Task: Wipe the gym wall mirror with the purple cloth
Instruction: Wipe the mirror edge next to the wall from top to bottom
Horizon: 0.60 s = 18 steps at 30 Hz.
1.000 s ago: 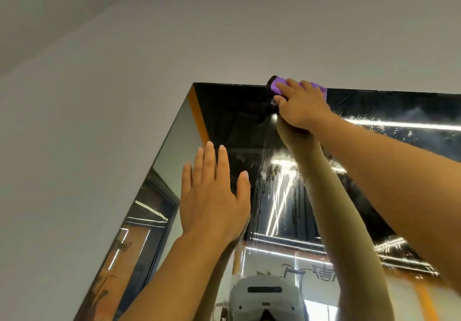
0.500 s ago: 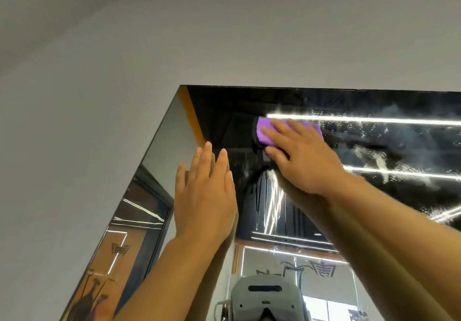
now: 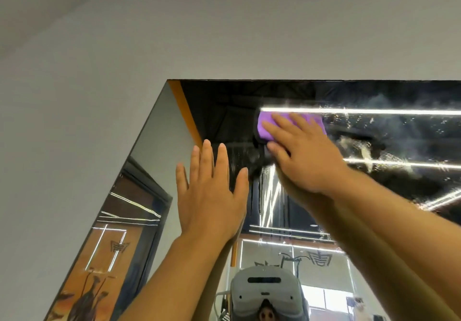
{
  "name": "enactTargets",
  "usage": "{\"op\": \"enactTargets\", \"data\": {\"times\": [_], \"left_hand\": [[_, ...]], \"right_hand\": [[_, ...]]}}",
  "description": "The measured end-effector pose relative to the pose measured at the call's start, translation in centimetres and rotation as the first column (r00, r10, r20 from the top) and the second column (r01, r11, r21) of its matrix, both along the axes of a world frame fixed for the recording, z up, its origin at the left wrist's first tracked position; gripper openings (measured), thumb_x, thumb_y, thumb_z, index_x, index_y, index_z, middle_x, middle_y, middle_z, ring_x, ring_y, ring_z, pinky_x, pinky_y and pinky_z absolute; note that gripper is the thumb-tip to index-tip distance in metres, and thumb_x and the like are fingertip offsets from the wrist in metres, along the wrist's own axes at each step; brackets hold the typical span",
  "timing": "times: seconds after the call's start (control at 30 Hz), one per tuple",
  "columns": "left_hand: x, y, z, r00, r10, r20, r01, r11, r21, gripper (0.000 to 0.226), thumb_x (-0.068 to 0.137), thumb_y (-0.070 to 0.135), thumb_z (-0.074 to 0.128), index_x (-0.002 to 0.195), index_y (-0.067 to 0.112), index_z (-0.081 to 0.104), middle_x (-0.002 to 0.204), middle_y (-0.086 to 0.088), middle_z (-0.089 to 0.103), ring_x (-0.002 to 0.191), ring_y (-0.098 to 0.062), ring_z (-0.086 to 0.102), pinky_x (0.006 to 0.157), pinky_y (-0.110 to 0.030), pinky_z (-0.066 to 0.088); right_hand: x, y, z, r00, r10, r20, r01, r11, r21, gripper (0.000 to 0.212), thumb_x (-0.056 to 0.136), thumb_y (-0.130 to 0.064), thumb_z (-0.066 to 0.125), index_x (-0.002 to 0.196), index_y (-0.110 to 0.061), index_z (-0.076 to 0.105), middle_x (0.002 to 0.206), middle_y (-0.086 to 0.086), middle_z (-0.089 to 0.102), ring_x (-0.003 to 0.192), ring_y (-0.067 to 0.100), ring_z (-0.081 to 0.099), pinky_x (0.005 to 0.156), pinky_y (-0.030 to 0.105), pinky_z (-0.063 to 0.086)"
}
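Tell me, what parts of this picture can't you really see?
- Purple cloth, head view: mostly hidden under the right hand, so its full shape is unclear.
- Mirror, head view: its right side and bottom run off the picture's edges.
- Glass beneath the left hand: covered by the palm and fingers.
- Whether the white streaks are wet or dry: too blurry to tell.

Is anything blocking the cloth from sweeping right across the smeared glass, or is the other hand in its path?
Nothing visible blocks it. The right hand presses the purple cloth flat on the mirror; the streaked glass to its right is bare. The left hand rests lower left, out of that path.
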State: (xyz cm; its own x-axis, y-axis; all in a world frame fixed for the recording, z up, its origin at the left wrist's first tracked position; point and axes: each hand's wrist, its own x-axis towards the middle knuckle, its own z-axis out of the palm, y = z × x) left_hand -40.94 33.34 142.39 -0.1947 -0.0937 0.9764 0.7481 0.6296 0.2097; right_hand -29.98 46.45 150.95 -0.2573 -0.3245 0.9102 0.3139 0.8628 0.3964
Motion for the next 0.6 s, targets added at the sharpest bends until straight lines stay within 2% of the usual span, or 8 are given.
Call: {"op": "enactTargets", "data": {"times": [0.07, 0.13, 0.2, 0.27, 0.33, 0.43, 0.5, 0.6], "left_hand": [[0.4, 0.0, 0.0, 1.000, -0.005, 0.011, 0.005, 1.000, -0.011, 0.071, 0.091, 0.060, -0.003, 0.155, 0.031, -0.012, 0.163, 0.004, -0.020, 0.149, -0.015, -0.022, 0.119, -0.042, -0.014], [0.8, 0.2, -0.1, 1.000, -0.018, 0.009, 0.018, 1.000, -0.006, 0.073, 0.087, 0.058, -0.005, 0.155, 0.032, -0.011, 0.164, 0.004, -0.018, 0.149, -0.014, -0.020, 0.120, -0.042, -0.012], [0.9, 0.3, 0.0, 1.000, -0.029, 0.009, 0.029, 1.000, 0.004, 0.068, 0.093, 0.056, 0.001, 0.156, 0.031, -0.009, 0.164, 0.004, -0.017, 0.150, -0.014, -0.019, 0.121, -0.041, -0.011], [0.8, 0.5, 0.0, 0.999, -0.033, 0.003, 0.033, 0.999, 0.020, 0.064, 0.098, 0.055, 0.004, 0.156, 0.031, -0.008, 0.164, 0.004, -0.016, 0.150, -0.014, -0.018, 0.120, -0.041, -0.012], [0.6, 0.6, -0.1, 1.000, -0.019, -0.021, 0.020, 0.999, 0.039, 0.066, 0.096, 0.059, -0.006, 0.156, 0.031, -0.007, 0.165, 0.004, -0.014, 0.150, -0.014, -0.017, 0.119, -0.040, -0.013], [0.4, 0.8, -0.3, 0.998, 0.005, -0.060, -0.001, 0.998, 0.063, 0.084, 0.079, 0.062, -0.020, 0.156, 0.032, -0.006, 0.165, 0.005, -0.010, 0.151, -0.014, -0.014, 0.116, -0.038, -0.016], [0.2, 0.8, -0.3, 0.998, 0.001, -0.063, 0.003, 0.998, 0.065, 0.088, 0.074, 0.061, -0.022, 0.156, 0.033, -0.005, 0.165, 0.005, -0.009, 0.151, -0.013, -0.014, 0.116, -0.037, -0.015], [0.1, 0.8, -0.3, 0.997, -0.014, -0.072, 0.018, 0.998, 0.060, 0.088, 0.076, 0.061, -0.021, 0.156, 0.032, -0.003, 0.165, 0.004, -0.008, 0.151, -0.014, -0.012, 0.116, -0.037, -0.014]], "right_hand": [[0.8, 0.5, -3.7, 0.998, 0.025, 0.054, -0.027, 0.999, 0.039, 0.073, 0.090, -0.059, 0.006, 0.155, -0.035, 0.028, 0.164, -0.008, 0.020, 0.154, 0.022, 0.010, 0.126, 0.044, 0.002], [1.2, 1.0, -3.6, 0.997, 0.004, 0.083, -0.008, 0.999, 0.039, 0.074, 0.087, -0.062, 0.003, 0.155, -0.038, 0.024, 0.164, -0.011, 0.018, 0.155, 0.020, 0.008, 0.126, 0.041, -0.001], [1.2, 0.9, -0.8, 0.998, -0.017, 0.063, 0.016, 1.000, 0.021, 0.069, 0.092, -0.061, 0.008, 0.156, -0.038, 0.022, 0.166, -0.011, 0.014, 0.155, 0.020, 0.006, 0.124, 0.039, -0.003], [0.9, 1.0, 3.9, 0.998, -0.061, -0.004, 0.061, 0.998, -0.014, 0.055, 0.105, -0.051, 0.023, 0.158, -0.034, 0.023, 0.167, -0.006, 0.012, 0.154, 0.023, 0.007, 0.124, 0.040, 0.000], [1.2, 1.3, 9.0, 0.995, -0.084, -0.049, 0.080, 0.993, -0.089, 0.052, 0.109, -0.042, 0.027, 0.159, -0.029, 0.022, 0.168, -0.001, 0.011, 0.154, 0.027, 0.008, 0.124, 0.044, 0.003], [1.6, 2.4, 14.2, 0.991, -0.089, -0.103, 0.072, 0.985, -0.159, 0.054, 0.109, -0.043, 0.023, 0.160, -0.026, 0.019, 0.168, 0.002, 0.013, 0.153, 0.031, 0.009, 0.124, 0.050, 0.003], [1.6, 2.8, 15.0, 0.988, -0.101, -0.114, 0.081, 0.983, -0.167, 0.054, 0.108, -0.044, 0.022, 0.160, -0.026, 0.019, 0.168, 0.003, 0.014, 0.153, 0.032, 0.010, 0.124, 0.052, 0.003], [1.7, 2.6, 12.1, 0.991, -0.080, -0.108, 0.064, 0.987, -0.145, 0.053, 0.109, -0.041, 0.024, 0.160, -0.025, 0.021, 0.168, 0.002, 0.013, 0.154, 0.031, 0.008, 0.124, 0.051, 0.003]]}}
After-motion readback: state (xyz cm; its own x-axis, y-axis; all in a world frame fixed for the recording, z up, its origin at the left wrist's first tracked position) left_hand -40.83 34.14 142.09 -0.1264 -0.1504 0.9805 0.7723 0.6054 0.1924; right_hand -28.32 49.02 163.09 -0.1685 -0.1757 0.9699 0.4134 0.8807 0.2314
